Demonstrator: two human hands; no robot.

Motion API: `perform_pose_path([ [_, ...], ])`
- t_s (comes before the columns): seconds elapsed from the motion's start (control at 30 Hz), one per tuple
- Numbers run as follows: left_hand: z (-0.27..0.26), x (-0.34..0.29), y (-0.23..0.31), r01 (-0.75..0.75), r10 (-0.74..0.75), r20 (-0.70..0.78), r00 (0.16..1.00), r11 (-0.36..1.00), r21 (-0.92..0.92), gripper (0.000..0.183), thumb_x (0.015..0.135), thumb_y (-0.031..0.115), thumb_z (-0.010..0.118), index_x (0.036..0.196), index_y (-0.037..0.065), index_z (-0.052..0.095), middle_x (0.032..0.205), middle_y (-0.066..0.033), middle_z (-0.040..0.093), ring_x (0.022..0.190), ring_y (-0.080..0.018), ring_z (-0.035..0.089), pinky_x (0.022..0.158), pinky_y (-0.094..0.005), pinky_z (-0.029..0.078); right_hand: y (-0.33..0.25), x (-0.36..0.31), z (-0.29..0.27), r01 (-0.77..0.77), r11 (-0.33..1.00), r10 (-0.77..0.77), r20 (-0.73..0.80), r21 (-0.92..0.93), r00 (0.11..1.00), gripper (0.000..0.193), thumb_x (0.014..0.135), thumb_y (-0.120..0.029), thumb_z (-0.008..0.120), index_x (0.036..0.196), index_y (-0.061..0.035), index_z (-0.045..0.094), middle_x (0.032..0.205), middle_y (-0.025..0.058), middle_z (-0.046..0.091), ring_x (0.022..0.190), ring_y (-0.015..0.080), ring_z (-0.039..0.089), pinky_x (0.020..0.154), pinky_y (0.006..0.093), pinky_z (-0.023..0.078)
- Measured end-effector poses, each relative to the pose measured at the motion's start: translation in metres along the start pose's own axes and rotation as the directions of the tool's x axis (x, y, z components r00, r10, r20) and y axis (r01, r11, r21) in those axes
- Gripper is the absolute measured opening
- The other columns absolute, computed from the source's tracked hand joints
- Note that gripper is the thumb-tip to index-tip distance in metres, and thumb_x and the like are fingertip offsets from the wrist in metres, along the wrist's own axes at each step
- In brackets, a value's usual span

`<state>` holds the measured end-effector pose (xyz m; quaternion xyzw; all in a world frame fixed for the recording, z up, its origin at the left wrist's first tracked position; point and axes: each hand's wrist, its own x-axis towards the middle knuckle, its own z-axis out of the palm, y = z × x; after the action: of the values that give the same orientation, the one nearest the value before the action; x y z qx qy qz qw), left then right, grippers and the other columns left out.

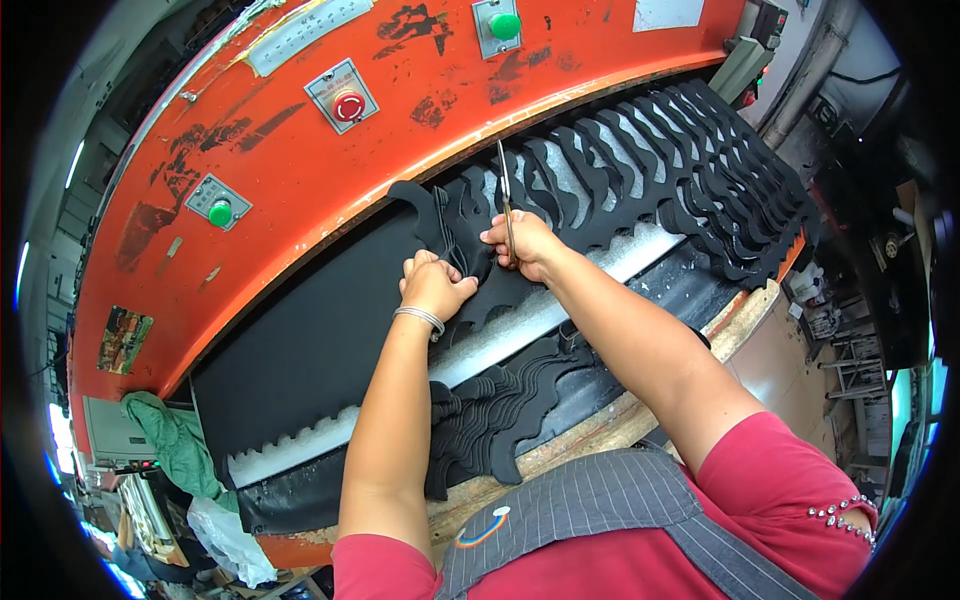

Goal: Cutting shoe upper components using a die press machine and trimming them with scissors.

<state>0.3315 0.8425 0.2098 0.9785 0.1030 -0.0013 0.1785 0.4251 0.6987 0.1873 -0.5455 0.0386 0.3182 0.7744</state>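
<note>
My left hand is closed on the near end of several curved black foam pieces, which stand bunched together above the sheet. In my right hand, just to the right, is a pair of slim metal scissors with the blades pointing away from me. Beneath both hands lies a black foam sheet. Its left part is uncut, while wavy slots run through its right part, showing a white, worn surface below. My fingers partly hide the scissors' handles and the lower ends of the pieces.
An orange machine beam arches along the far side, carrying a red button and green buttons. Stacked black foam cut-outs lie on the near ledge. A green cloth hangs at the left, above a clear plastic bag.
</note>
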Motion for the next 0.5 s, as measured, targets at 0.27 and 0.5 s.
perform_pose_path([
  [0.27,0.007,0.007,0.0,-0.007,0.003,0.034,0.999,0.992,0.125,0.03,0.069,0.032,0.07,0.082,0.004,0.07,0.113,-0.0147,0.052,0.111,-0.0311,0.044,0.092,-0.0408,0.041,-0.001,0.009,0.016,-0.033,0.999,0.033,-0.034,-0.009,0.999,0.029,0.073,0.002,0.066,0.089,-0.0114,0.046,0.067,0.0008,0.048,0.054,0.0116,0.046,0.044,0.0261,0.041],
  [0.5,0.004,0.023,-0.033,-0.272,0.287,0.067,0.956,0.947,-0.173,0.024,0.073,0.021,0.066,0.082,-0.001,0.065,0.109,-0.0197,0.052,0.107,-0.033,0.049,0.093,-0.035,0.041,0.0,0.004,0.002,0.031,0.997,-0.026,-0.063,0.07,0.998,0.024,0.077,-0.007,0.068,0.088,-0.0104,0.047,0.067,0.0008,0.05,0.054,0.0117,0.048,0.045,0.0251,0.044],
])
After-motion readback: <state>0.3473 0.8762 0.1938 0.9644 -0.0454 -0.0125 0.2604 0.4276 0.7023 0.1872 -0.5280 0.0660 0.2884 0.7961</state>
